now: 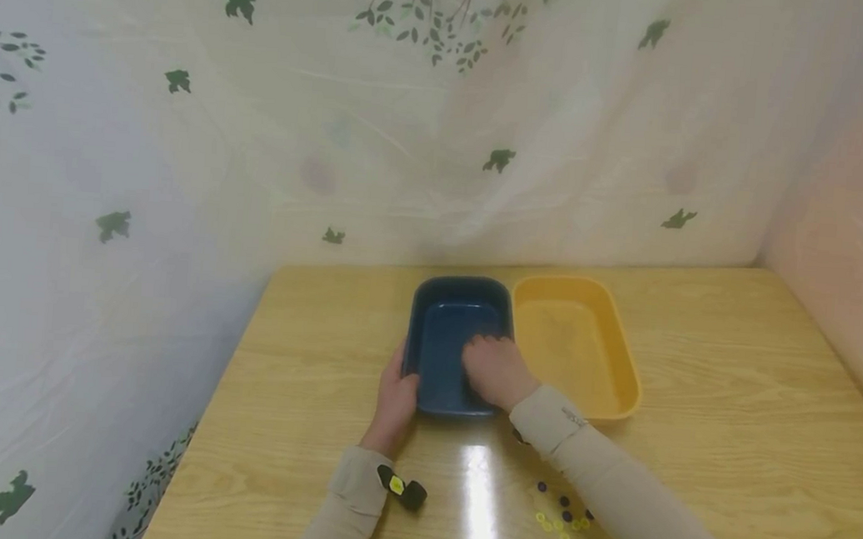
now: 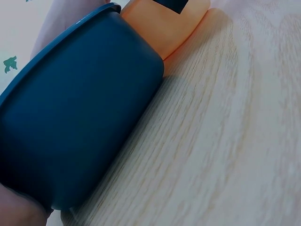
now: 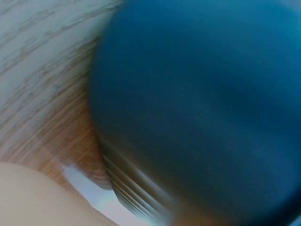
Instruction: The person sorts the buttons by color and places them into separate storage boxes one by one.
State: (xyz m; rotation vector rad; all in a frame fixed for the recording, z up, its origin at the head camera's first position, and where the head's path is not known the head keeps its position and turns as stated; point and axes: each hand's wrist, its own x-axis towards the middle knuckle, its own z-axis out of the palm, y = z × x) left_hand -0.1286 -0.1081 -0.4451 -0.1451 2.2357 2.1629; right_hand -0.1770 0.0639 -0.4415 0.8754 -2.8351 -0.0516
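A dark blue rectangular tray stands on the table. My left hand grips its near left side, thumb at the rim and fingers along the outer wall. The tray's outer wall fills much of the left wrist view. My right hand reaches over the tray's right side, knuckles up, with its fingers bent down inside. The fingertips are hidden, so I cannot tell whether they hold anything. Against the blue tray's right side stands a yellow tray.
Several small dark rings and small yellow rings lie on the wooden table near my right forearm. A pale curtain with leaf prints hangs behind the table and along both sides.
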